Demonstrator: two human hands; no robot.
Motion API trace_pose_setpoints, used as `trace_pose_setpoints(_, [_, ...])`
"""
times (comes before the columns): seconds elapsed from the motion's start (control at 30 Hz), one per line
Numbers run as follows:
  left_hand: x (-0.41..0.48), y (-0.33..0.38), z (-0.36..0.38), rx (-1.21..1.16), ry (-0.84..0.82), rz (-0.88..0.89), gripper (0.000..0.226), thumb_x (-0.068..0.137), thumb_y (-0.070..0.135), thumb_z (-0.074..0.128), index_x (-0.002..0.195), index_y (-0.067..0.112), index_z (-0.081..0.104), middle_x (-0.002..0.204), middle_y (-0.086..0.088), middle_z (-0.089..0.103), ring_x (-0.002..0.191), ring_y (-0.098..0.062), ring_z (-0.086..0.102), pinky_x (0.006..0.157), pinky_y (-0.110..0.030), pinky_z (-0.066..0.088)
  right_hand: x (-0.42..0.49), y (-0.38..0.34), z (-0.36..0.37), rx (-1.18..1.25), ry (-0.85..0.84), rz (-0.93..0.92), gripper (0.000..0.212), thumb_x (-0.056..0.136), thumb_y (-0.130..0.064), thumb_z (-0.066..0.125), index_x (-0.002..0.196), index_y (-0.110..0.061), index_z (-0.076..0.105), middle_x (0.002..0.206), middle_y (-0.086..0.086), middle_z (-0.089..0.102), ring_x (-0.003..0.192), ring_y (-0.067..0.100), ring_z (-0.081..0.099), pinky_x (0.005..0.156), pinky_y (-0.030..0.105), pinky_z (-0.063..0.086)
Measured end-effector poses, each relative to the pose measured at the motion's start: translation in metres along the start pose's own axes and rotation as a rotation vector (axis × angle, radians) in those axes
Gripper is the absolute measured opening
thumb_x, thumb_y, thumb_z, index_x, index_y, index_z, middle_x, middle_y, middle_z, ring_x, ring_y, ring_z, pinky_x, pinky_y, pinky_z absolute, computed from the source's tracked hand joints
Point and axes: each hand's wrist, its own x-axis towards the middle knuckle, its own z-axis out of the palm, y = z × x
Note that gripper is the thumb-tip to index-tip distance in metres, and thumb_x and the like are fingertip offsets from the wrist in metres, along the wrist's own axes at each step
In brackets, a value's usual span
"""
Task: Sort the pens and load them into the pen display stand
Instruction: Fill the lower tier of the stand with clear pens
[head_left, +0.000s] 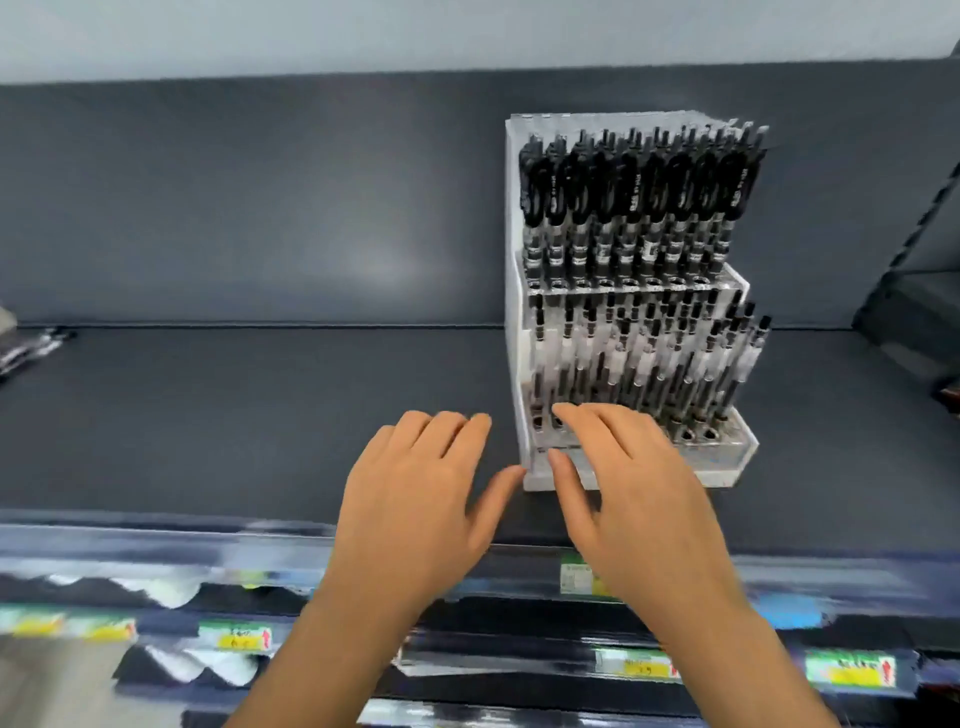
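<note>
Grip: none taken; left hand (415, 499) and right hand (639, 493) are spread open at the near corner of the pen display stand (514, 312) on the shelf (260, 415), likely for squaring it. Pens (639, 197) are stood in both tiers.

One display stand (513, 322); two pen rows (639, 208), upper roughly ten; two hands (415, 499).

You're looking at a clear, glossy acrylic pen display stand (719, 457), shiny black-and-clear plastic pens (639, 192), and a smooth matt dark-grey shelf (234, 415) with a faint sheen.
</note>
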Motion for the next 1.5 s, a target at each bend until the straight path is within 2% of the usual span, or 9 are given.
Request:
trace_pose_setpoints(0.2, [-0.064,-0.084,-0.053,0.167,-0.131,-0.317,0.062,0.088,0.059,0.043,0.117,0.008,0.064,0.112,-0.006,0.067,0.105,-0.028,0.062,0.087,-0.040,0.049,0.019,-0.086,0.046,0.146,-0.056,-0.155,0.036,0.081,-0.014,0.071,0.115,-0.005,0.065,0.103,0.008,0.067,0.092,0.027,0.064,0.075,0.036,0.055])
trace_pose_setpoints(0.5, [-0.165,-0.258,-0.112,0.268,-0.153,-0.595,0.076,0.087,0.069,0.037,0.128,0.008,0.057,0.125,-0.008,0.061,0.117,-0.028,0.056,0.096,-0.040,0.045,0.045,-0.283,0.129,0.228,-0.200,-0.252,0.034,0.083,-0.023,0.071,0.115,-0.013,0.065,0.104,0.001,0.067,0.089,0.023,0.064,0.063,0.029,0.053])
trace_pose_setpoints(0.77, [-0.186,-0.418,-0.111,0.153,-0.283,-0.696,0.077,0.086,0.070,0.028,0.140,0.016,0.042,0.139,-0.002,0.050,0.128,-0.023,0.044,0.102,-0.036,0.036,0.076,-0.400,0.208,0.216,-0.396,-0.207,0.037,0.097,-0.047,0.040,0.132,-0.034,0.044,0.128,-0.019,0.047,0.113,0.006,0.046,0.079,0.020,0.041])
trace_pose_setpoints(1.03, [-0.113,-0.529,-0.036,-0.112,-0.223,-0.709,0.037,0.097,0.032,0.047,0.126,0.010,0.050,0.115,-0.010,0.058,0.108,-0.030,0.053,0.082,-0.034,0.039,0.152,-0.422,0.289,0.269,-0.531,-0.028,0.028,0.096,-0.041,0.047,0.122,-0.031,0.054,0.116,-0.015,0.057,0.093,0.008,0.057,0.079,0.024,0.044])
trace_pose_setpoints(1.17, [-0.076,-0.577,-0.008,-0.283,-0.219,-0.811,0.036,0.092,0.033,0.057,0.121,0.010,0.054,0.107,-0.006,0.063,0.101,-0.025,0.059,0.082,-0.032,0.042,0.197,-0.431,0.336,0.332,-0.626,0.195,0.029,0.095,-0.036,0.051,0.120,-0.023,0.057,0.110,-0.010,0.065,0.097,0.013,0.059,0.080,0.023,0.040])
trace_pose_setpoints(1.23, [-0.055,-0.599,0.004,-0.371,-0.266,-0.835,0.033,0.088,0.034,0.063,0.112,0.013,0.059,0.098,0.000,0.065,0.096,-0.019,0.061,0.080,-0.028,0.044,0.225,-0.437,0.361,0.401,-0.662,0.343,0.031,0.094,-0.035,0.052,0.118,-0.016,0.057,0.106,-0.004,0.067,0.092,0.022,0.066,0.085,0.029,0.049])
trace_pose_setpoints(1.3, [-0.038,-0.617,0.013,-0.503,-0.318,-0.868,0.024,0.082,0.028,0.071,0.100,0.013,0.063,0.088,0.002,0.065,0.087,-0.019,0.064,0.079,-0.030,0.051,0.251,-0.447,0.381,0.505,-0.671,0.494,0.030,0.094,-0.033,0.053,0.110,-0.007,0.058,0.092,0.002,0.068,0.075,0.026,0.071,0.084,0.039,0.054])
trace_pose_setpoints(1.4, [-0.023,-0.628,0.020,-0.823,-0.420,-0.943,0.018,0.078,0.010,0.075,0.092,0.007,0.064,0.080,-0.006,0.068,0.068,-0.017,0.067,0.068,-0.030,0.059,0.277,-0.458,0.405,0.615,-0.657,0.672,0.035,0.093,-0.031,0.055,0.100,0.002,0.064,0.065,0.004,0.061,0.064,0.029,0.071,0.072,0.043,0.059])
trace_pose_setpoints(1.5, [-0.014,-0.634,0.022,-1.029,-0.536,-0.926,0.010,0.081,0.000,0.069,0.089,0.003,0.065,0.076,-0.010,0.067,0.061,-0.013,0.066,0.062,-0.022,0.059,0.288,-0.460,0.418,0.574,-0.641,0.740,0.031,0.091,-0.031,0.055,0.090,-0.001,0.064,0.064,0.006,0.062,0.057,0.029,0.069,0.064,0.042,0.060])
